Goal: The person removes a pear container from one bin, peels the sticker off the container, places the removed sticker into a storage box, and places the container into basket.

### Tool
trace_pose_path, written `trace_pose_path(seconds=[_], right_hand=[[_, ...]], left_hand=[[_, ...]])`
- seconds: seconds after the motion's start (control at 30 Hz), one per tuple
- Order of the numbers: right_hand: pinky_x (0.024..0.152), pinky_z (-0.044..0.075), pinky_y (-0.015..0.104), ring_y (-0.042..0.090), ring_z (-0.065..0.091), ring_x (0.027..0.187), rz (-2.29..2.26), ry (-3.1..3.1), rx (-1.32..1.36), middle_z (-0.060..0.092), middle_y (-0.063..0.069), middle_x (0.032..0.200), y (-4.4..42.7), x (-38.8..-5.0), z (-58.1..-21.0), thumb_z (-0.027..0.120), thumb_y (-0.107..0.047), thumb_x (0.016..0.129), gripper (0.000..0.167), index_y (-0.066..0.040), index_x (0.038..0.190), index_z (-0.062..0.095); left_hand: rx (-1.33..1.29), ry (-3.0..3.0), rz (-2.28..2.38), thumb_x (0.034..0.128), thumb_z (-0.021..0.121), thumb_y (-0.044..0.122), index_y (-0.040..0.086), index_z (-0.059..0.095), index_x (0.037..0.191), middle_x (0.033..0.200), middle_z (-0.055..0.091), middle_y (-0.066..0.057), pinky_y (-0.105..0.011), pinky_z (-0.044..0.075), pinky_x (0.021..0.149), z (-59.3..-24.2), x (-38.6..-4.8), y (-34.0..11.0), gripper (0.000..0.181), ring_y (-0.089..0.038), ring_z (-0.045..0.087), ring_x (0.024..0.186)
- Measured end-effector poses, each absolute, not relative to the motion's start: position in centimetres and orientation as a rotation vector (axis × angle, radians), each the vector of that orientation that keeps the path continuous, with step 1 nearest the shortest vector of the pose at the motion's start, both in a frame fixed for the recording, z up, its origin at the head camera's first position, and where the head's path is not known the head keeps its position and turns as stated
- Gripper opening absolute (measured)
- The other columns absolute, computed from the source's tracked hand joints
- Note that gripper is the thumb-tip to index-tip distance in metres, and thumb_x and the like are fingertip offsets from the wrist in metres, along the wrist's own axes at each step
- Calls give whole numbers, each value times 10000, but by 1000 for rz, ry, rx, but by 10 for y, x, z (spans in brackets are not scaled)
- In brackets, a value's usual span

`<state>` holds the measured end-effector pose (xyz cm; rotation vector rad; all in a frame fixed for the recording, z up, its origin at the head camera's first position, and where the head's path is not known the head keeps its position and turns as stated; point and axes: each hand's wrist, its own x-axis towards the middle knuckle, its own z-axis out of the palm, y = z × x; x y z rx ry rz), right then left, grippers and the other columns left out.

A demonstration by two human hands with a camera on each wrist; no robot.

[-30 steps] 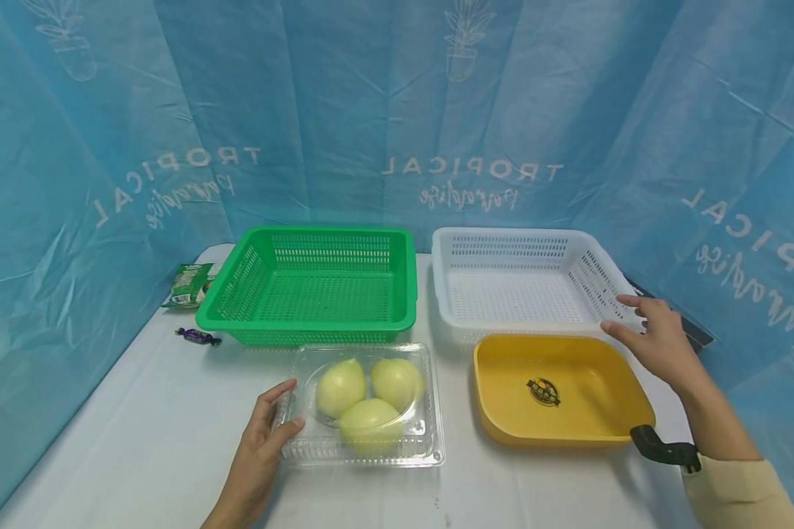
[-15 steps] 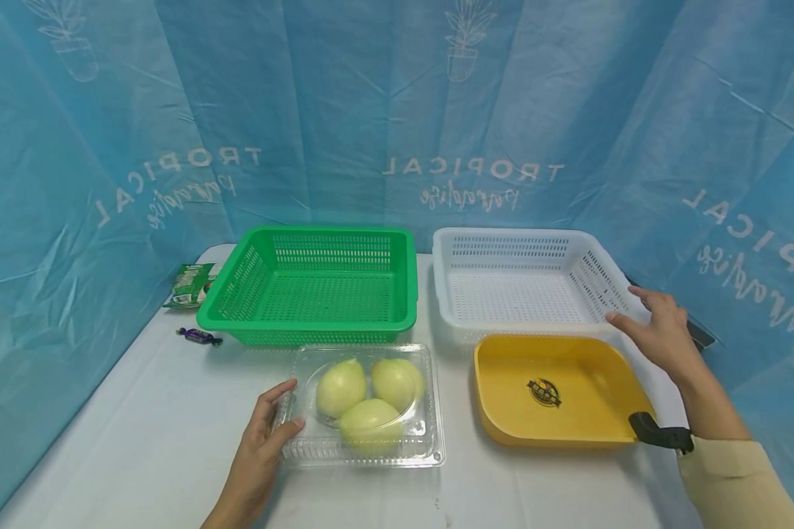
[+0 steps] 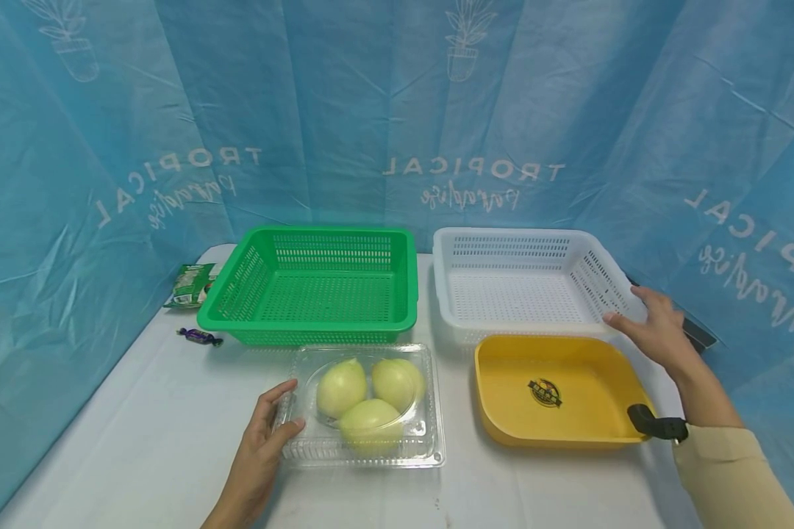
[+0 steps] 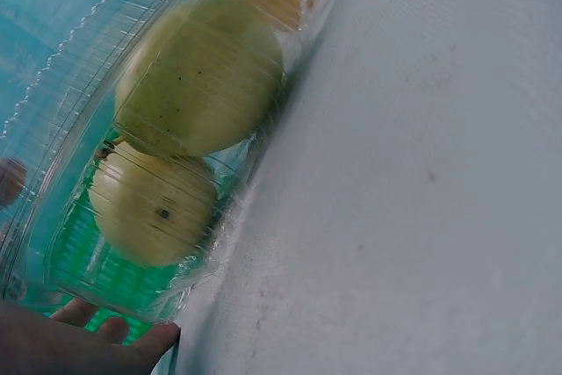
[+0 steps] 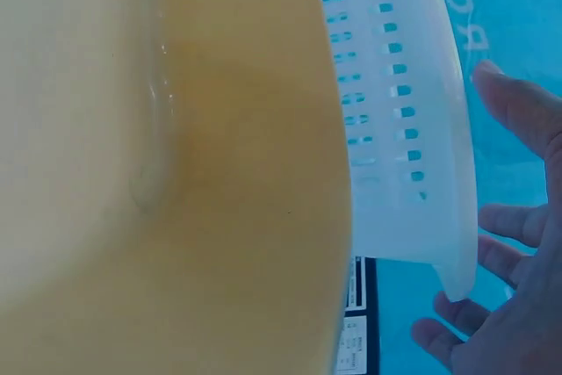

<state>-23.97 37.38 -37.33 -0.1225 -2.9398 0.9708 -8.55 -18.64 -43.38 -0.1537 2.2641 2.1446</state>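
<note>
In the head view, a clear plastic clamshell box (image 3: 430, 441) lies front and centre with three pale yellow-green, pear-like fruits (image 3: 370, 426) inside. Against its left end rest the fingertips and thumb of my left hand (image 3: 259, 441), held apart, not wrapped round it. The left wrist view shows those fingers (image 4: 158, 340) at the box's end. Off to the right, my right hand (image 3: 662, 330) is at the right front corner of the white basket (image 3: 516, 325), fingers spread. In the right wrist view, thumb and fingers (image 5: 518, 111) lie beside the basket's rim; contact is unclear.
A yellow basin (image 3: 509, 433) stands before the white basket, close under my right forearm. Left of that basket is a green basket (image 3: 304, 327). A wrapped candy (image 3: 199, 336) and a green snack packet (image 3: 188, 285) lie far left. Behind my right hand lies a dark flat object (image 3: 700, 334).
My right hand has moved slightly away from me and its index finger has spread outward along the white basket's right side. The left hand and the box have stayed put.
</note>
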Motion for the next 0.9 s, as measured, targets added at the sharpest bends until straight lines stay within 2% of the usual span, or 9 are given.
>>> trace_pose_path(seconds=[0.13, 0.43, 0.8, 0.9], right_hand=[[879, 171, 822, 635, -58, 1310, 988, -2977, -130, -132, 322, 1523, 376, -241, -376, 536, -582, 870, 990, -32, 1511, 19], [901, 3, 842, 641, -199, 1303, 1042, -3014, -107, -187, 278, 1532, 376, -243, -380, 536, -574, 875, 1006, -51, 1510, -43], [942, 44, 822, 623, -153, 1329, 1052, -3005, -97, -191, 241, 1546, 377, -246, -385, 507, -564, 895, 972, -28, 1506, -27], [944, 28, 821, 619, -185, 1323, 1064, -3003, -102, -201, 224, 1549, 376, -246, -386, 501, -569, 896, 973, -29, 1505, -32]], left_hand=[[-161, 2266, 2134, 941, 538, 166, 161, 297, 1437, 1602, 43, -73, -661, -29, 1127, -434, -85, -186, 551, -354, -149, 1464], [-129, 2251, 2157, 947, 539, 173, 176, 295, 1436, 1599, 42, -80, -674, -33, 1117, -434, -86, -186, 546, -355, -160, 1461], [-143, 2270, 2102, 942, 561, 220, 215, 288, 1442, 1606, 18, -59, -678, -1, 1116, -434, -86, -188, 569, -346, -161, 1463], [-128, 2256, 2120, 941, 561, 203, 202, 283, 1447, 1607, 4, -58, -680, -9, 1114, -434, -85, -188, 577, -340, -174, 1461]])
